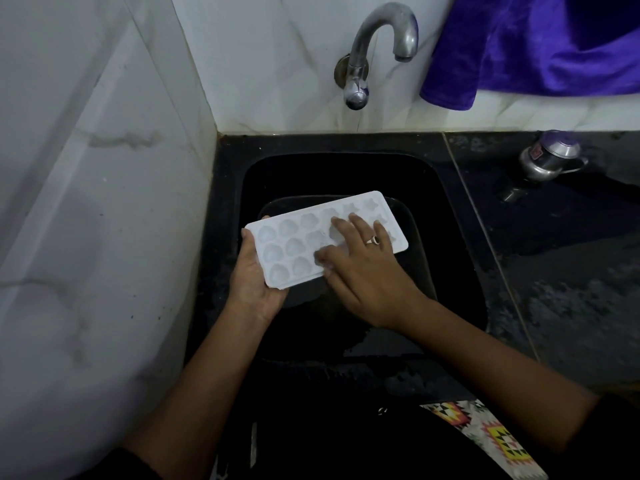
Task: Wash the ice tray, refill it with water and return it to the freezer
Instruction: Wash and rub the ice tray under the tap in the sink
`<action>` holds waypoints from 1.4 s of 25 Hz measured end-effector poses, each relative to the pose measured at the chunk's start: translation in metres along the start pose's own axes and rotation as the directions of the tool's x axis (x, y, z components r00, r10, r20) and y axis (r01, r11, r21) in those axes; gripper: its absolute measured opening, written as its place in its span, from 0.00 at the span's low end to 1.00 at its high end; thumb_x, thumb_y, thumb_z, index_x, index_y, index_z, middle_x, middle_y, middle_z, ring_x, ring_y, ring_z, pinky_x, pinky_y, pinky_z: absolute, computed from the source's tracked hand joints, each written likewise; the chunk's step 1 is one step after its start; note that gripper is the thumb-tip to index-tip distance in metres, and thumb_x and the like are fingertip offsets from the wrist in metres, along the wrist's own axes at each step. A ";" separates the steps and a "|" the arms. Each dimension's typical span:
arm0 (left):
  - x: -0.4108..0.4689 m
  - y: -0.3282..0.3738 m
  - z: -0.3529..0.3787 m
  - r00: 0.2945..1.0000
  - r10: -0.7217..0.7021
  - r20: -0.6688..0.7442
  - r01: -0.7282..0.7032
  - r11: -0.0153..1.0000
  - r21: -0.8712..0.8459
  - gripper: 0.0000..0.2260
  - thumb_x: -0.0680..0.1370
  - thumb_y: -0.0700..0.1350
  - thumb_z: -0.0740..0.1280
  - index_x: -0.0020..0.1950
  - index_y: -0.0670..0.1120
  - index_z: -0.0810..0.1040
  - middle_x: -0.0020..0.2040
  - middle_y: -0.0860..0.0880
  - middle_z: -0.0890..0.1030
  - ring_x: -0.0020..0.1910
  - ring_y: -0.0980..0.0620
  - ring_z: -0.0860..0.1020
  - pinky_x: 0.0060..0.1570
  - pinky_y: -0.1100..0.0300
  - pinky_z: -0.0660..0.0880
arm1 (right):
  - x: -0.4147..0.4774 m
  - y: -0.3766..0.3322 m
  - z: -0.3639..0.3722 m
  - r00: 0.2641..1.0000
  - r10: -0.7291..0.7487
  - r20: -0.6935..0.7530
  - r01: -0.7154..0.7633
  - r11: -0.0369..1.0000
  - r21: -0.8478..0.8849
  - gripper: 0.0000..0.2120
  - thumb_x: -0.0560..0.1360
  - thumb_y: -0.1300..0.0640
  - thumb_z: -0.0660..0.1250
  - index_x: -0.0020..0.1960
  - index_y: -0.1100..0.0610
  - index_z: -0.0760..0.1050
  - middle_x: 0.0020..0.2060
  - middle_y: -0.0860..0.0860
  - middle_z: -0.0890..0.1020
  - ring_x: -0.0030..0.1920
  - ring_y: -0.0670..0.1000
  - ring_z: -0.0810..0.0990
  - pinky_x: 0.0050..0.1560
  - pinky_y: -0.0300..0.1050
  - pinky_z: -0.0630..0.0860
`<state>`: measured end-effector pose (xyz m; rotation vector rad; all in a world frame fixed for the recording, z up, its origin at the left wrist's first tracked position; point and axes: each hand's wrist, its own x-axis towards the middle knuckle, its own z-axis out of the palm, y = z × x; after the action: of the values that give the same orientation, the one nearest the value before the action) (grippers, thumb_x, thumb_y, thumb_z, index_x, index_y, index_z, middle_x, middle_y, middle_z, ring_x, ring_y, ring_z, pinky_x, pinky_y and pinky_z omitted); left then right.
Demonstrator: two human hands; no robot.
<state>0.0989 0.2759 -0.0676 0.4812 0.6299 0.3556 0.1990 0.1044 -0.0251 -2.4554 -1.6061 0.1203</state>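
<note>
Ice tray | cavities up | long axis left-right, right end farther

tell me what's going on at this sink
A person appears to be washing a white ice tray over the black sink. The left hand grips the tray's near end from underneath, while the right hand lies flat on its compartments with fingers spread. No water is visibly running from the tap.

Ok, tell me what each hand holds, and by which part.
The left hand grips the ice tray by its left short end; the right hand rests flat on its moulded top.
</note>
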 end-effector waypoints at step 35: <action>-0.007 0.005 0.005 1.000 0.000 -0.007 0.000 1.000 0.025 0.28 0.85 0.63 0.56 0.73 0.44 0.77 0.69 0.38 0.81 0.65 0.38 0.82 0.69 0.38 0.75 | -0.004 0.002 0.000 0.994 -0.072 0.087 0.076 0.996 -0.041 0.20 0.85 0.44 0.51 0.72 0.49 0.69 0.80 0.59 0.60 0.82 0.64 0.52 0.79 0.70 0.50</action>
<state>0.0958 0.2749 -0.0579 0.5044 0.6421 0.3502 0.1987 0.0997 -0.0260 -2.4506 -1.7507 0.1823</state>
